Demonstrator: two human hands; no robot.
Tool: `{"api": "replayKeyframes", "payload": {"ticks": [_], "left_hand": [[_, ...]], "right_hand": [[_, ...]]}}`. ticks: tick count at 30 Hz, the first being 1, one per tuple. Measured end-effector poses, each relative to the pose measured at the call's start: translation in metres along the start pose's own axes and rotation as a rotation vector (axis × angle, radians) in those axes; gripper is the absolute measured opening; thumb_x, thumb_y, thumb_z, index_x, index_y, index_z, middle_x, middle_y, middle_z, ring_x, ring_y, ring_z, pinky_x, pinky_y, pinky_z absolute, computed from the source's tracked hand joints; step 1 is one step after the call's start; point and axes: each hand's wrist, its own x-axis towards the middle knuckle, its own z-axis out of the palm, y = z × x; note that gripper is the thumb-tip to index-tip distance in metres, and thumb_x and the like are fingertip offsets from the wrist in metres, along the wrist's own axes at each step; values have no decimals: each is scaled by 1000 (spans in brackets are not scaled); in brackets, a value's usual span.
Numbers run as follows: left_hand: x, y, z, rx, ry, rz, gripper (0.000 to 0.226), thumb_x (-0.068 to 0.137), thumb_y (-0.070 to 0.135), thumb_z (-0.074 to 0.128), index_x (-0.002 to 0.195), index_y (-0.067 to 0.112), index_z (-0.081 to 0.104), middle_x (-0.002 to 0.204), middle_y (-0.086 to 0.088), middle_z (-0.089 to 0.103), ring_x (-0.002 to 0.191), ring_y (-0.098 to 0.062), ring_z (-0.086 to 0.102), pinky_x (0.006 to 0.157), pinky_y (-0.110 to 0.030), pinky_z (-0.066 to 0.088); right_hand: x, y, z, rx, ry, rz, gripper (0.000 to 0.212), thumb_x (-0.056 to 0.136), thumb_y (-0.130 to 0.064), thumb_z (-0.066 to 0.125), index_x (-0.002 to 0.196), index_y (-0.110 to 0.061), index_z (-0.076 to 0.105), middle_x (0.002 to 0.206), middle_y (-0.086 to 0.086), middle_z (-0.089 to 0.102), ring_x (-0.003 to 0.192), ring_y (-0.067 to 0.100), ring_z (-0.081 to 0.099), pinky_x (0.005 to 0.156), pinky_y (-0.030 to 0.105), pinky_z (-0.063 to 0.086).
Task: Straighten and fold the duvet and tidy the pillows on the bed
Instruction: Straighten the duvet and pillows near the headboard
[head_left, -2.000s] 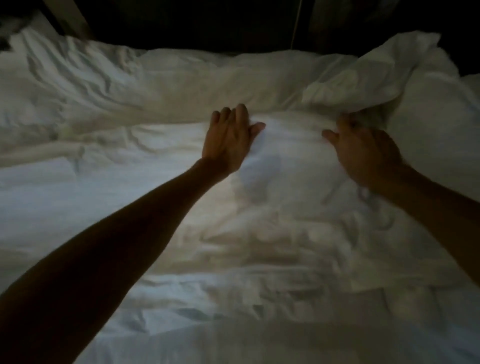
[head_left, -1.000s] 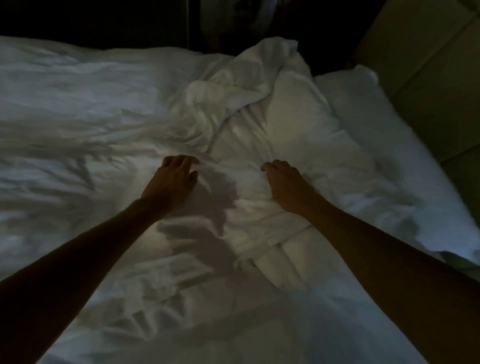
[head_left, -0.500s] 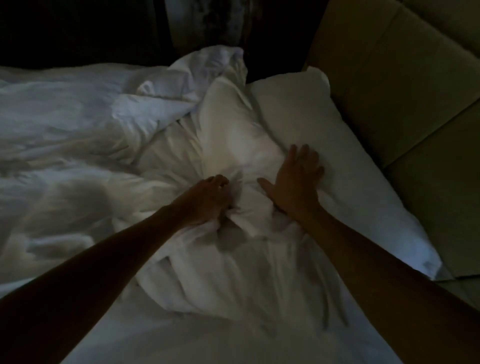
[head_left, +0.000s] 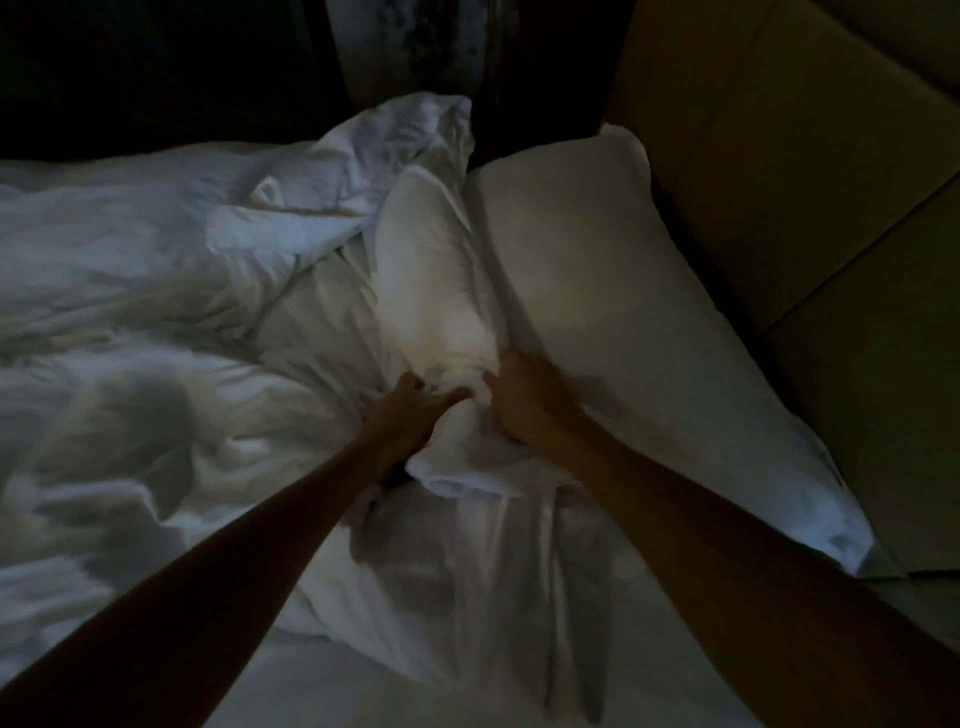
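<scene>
Right hand (head_left: 530, 405) now grips pillow (head_left: 431, 291) with left hand (head_left: 410, 410).

just one camera, up on my head, tipped forward and down across the bed (head_left: 395, 686); it's in close, pillow (head_left: 441, 291) dead centre, headboard (head_left: 779, 182) off to the upper right.

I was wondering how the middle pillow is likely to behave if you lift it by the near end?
Probably floppy: the middle pillow creases and bunches where the left hand and right hand grip it. Likely light for its size, since it looks puffy. It should sag, not roll.
</scene>
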Motion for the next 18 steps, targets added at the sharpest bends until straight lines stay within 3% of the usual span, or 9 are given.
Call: {"api": "replayKeyframes", "payload": {"ticks": [1, 2, 4, 5, 8, 10, 12, 14, 18], "left_hand": [[-12, 17, -3, -176, 65, 2, 37, 83, 62, 49, 100, 31, 58, 105, -5, 60, 99, -23, 55, 83, -37, 48], [-17, 31, -5, -420, 132, -1, 31, 80, 56, 60, 90, 27, 57, 91, -5, 63, 87, -23, 59, 72, -35, 50], [-25, 69, -16, -718, 179, 79, 37, 75, 48, 69, 96, 22, 55, 79, -2, 61, 72, -17, 60, 64, -31, 49], [-26, 91, -22, -711, 210, 175, 39, 76, 46, 68, 104, 22, 54, 84, 0, 61, 74, -14, 59, 69, -31, 49], [-27, 153, -47, -429, 217, 421, 54, 83, 44, 61, 128, 23, 40, 118, 2, 57, 100, -10, 55, 88, -24, 42], [-19, 171, -60, -211, 239, 511, 64, 82, 51, 55, 135, 22, 36, 133, 2, 50, 117, -11, 48, 97, -23, 37], [-9, 168, -60, 10, 241, 507, 66, 81, 59, 48, 136, 23, 40, 137, -2, 49, 124, -21, 44, 104, -33, 35], [-3, 155, -45, 212, 280, 409, 70, 77, 70, 39, 135, 31, 41, 139, 1, 47, 125, -31, 40, 102, -43, 32], [2, 108, 19, 553, 358, 344, 74, 74, 79, 33, 135, 38, 39, 138, 3, 47, 118, -40, 41, 96, -52, 33]], "right_hand": [[-3, 4, -22, -34, -1, -21, 34, 100, -33, 44, 118, -6, 54, 124, 19, 57, 114, 36, 54, 88, 37, 44], [-5, 13, -48, -75, -5, -46, 35, 101, -35, 42, 117, -7, 54, 123, 20, 57, 113, 37, 55, 87, 38, 44], [-4, 34, -105, -165, 17, -104, 37, 101, -37, 38, 114, -7, 54, 119, 21, 57, 109, 37, 55, 87, 39, 44], [-4, 44, -134, -211, 27, -135, 37, 101, -37, 37, 113, -7, 55, 119, 21, 58, 108, 37, 55, 87, 39, 44], [-6, 70, -203, -248, 11, -144, 33, 100, -27, 42, 116, -2, 57, 120, 24, 57, 107, 39, 54, 88, 40, 42], [-4, 89, -213, -212, 52, -138, 28, 99, -20, 47, 123, -8, 56, 118, 22, 56, 106, 39, 53, 87, 39, 42], [-1, 102, -201, -163, 121, -115, 24, 97, -19, 49, 120, -21, 55, 111, 15, 57, 99, 36, 56, 81, 40, 48], [1, 108, -179, -203, 97, -52, 19, 98, -27, 48, 115, -18, 50, 106, 13, 59, 93, 34, 59, 76, 39, 49], [-5, 114, -122, -170, -49, 112, 51, 99, -52, 32, 119, -6, 41, 110, 19, 60, 98, 35, 61, 80, 40, 49]]}}
